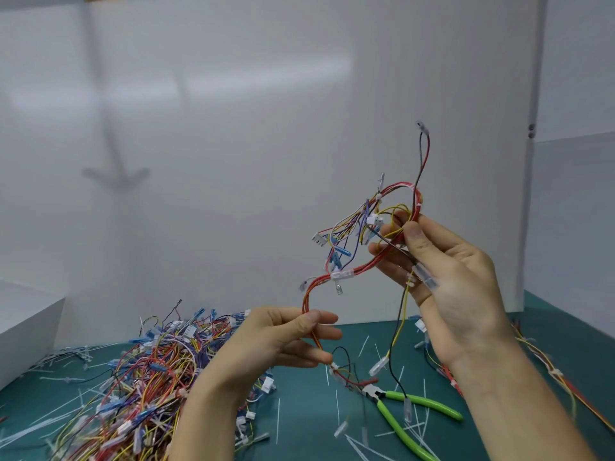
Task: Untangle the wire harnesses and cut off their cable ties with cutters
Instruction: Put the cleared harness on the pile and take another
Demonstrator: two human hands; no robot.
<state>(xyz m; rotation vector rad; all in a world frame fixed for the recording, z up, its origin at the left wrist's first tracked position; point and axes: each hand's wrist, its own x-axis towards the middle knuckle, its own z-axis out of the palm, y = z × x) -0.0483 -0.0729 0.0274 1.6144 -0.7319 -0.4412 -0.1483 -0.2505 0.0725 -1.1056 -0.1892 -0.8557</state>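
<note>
I hold one wire harness (362, 234) up in the air above the table: a tangle of red, yellow, blue and black wires with white connectors and white cable ties. My right hand (446, 281) grips its upper loop between thumb and fingers. My left hand (293, 337) pinches the red and orange strand lower down. Loose ends with clear terminals hang toward the table. The cutters (412, 410), with green handles, lie on the green mat below my right hand, untouched.
A big heap of tangled harnesses (149, 377) covers the mat (299, 417) at left. Cut white tie pieces (352, 440) are scattered around. More wires (562, 380) lie at the right edge. A white box (26, 327) stands at left, white panels behind.
</note>
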